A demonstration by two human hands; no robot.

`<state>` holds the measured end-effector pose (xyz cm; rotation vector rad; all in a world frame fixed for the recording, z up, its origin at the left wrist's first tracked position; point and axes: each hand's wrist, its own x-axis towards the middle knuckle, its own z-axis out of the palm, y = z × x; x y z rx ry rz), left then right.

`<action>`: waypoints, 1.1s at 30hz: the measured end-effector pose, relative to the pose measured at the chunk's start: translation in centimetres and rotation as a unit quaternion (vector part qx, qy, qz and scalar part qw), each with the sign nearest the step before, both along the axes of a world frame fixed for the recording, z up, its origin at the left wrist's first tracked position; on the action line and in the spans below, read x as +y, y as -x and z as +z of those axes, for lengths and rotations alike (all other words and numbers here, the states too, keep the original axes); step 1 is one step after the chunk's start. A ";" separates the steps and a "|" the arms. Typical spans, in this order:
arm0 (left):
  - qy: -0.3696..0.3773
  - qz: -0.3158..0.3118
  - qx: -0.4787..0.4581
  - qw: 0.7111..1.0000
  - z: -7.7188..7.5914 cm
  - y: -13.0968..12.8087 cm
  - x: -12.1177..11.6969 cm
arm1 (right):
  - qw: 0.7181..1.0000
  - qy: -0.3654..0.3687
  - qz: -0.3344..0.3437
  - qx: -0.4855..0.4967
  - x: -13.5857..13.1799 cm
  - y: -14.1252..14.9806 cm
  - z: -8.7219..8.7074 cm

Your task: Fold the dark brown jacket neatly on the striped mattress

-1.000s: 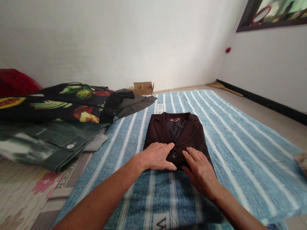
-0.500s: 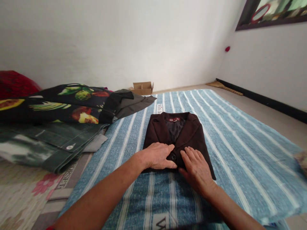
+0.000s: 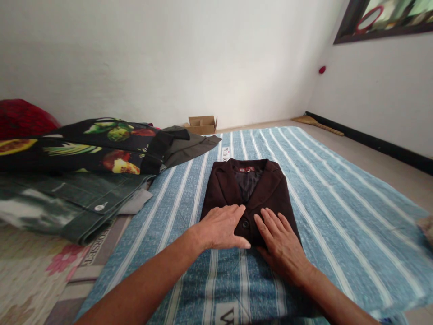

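A dark brown jacket [image 3: 267, 189] lies folded into a neat rectangle, collar away from me, with patterned lining at the neck and a dark button at the front. My left hand [image 3: 221, 228] rests on its near left part, fingers stretched out and thumb apart. On the near right part, my right hand [image 3: 280, 241] lies flat with its fingers extended; its thumb is partly hidden at the jacket's near edge. Between the hands the button [image 3: 245, 223] shows. Under the jacket spreads a blue and white striped sheet [image 3: 314, 216].
Left of the sheet lie a black garment with a fruit print [image 3: 88, 146], a green-grey denim garment [image 3: 98, 194] and a grey cloth [image 3: 189, 146]. A cardboard box [image 3: 203, 125] stands by the wall. Above right is a dark-framed window [image 3: 345, 34].
My left hand has drawn slightly toward me at the jacket's near edge, its thumb lower now. My right hand stays almost in place, and the jacket lies as before.
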<state>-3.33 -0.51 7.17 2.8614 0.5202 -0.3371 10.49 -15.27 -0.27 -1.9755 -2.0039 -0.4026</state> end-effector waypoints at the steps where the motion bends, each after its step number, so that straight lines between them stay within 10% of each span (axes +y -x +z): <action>1: -0.009 0.007 -0.005 1.000 -0.5 0.3 -0.2 | 1.000 0.001 0.005 -0.010 0.0 0.1 0.1; 14: -0.107 -0.002 -0.036 0.994 -4.1 1.9 -1.5 | 0.993 -0.037 0.052 -0.103 -0.2 -0.4 -1.3; 33: -0.055 0.002 -0.003 0.998 -3.4 1.7 -1.4 | 0.996 0.001 0.078 -0.047 -1.1 -1.4 -1.6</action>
